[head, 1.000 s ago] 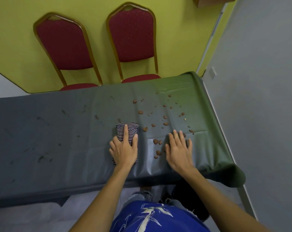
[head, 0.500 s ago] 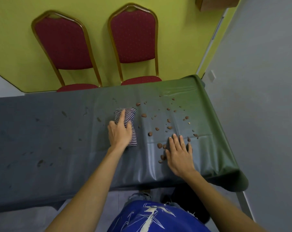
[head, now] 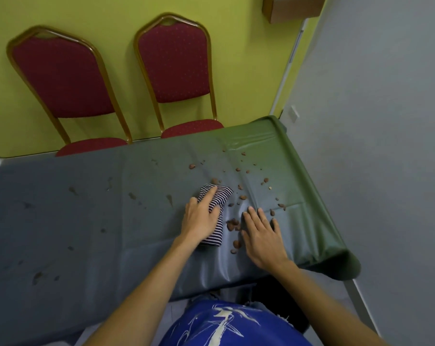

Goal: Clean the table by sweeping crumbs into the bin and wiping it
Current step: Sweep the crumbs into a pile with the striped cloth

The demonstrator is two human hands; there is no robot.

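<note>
table [head: 86,221] by yellow wall [head: 236,58], crumbs [head: 234,224] strewn; left hand [head: 201,218] apparently presses striped cloth [head: 224,193], right hand [head: 264,236] flat.

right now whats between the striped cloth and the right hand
A clump of brown crumbs lies on the table between the striped cloth and the right hand, with two more nearer the edge, in the head view.

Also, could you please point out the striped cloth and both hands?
striped cloth [head: 225,195]: head view, far folded end.
left hand [head: 201,220]: head view, back of hand.
right hand [head: 261,235]: head view, back of hand.
</note>
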